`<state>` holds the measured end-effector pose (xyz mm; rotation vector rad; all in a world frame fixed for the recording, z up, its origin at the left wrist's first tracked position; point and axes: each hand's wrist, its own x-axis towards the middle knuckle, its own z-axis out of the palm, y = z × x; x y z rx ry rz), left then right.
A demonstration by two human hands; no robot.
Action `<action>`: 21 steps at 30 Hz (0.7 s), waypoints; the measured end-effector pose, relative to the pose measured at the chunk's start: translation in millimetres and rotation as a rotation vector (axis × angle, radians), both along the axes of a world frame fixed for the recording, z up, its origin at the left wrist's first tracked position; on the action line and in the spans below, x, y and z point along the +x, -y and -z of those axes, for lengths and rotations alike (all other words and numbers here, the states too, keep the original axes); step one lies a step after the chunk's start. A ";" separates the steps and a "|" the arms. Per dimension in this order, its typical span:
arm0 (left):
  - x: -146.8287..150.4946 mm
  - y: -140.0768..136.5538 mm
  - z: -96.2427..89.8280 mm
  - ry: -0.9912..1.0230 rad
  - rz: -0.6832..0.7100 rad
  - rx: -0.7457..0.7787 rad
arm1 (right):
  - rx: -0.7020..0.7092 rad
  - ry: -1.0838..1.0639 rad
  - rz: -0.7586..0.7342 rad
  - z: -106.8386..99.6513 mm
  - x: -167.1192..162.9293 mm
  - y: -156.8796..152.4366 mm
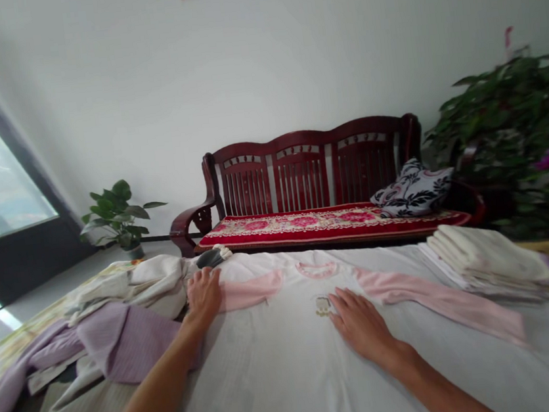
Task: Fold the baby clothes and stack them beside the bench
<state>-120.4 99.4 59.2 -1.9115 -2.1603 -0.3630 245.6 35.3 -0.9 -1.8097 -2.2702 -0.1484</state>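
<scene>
Right hand (360,322) lies flat, loose on the shirt (276,351); left hand (204,295), grip unclear: a sideways drag could wrinkle it!

White shirt (290,343), pink sleeves (444,303), lilac garment (134,341), dark red bench (297,140), red floral cover (301,221)

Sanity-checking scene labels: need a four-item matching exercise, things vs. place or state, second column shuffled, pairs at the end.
Things
1. left hand
2. right hand
3. clothes stack
4. patterned cushion

Place or state
A. on the red-covered seat of the bench
B. at the outer end of a pink sleeve
C. folded and piled at the picture's right
D. on the shirt, beside its chest print

Pairs: 1-B, 2-D, 3-C, 4-A
</scene>
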 end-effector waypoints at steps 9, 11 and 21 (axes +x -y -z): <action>66.1 34.5 47.2 0.326 0.441 -0.011 | -0.070 -0.084 -0.149 -53.2 -75.5 -108.8; 71.7 40.9 52.5 0.264 0.486 -0.015 | -0.071 -0.096 -0.180 -48.5 -101.4 -129.6; 76.9 46.2 55.2 0.177 0.420 -0.065 | -0.123 -0.103 -0.200 -27.7 -149.2 -165.2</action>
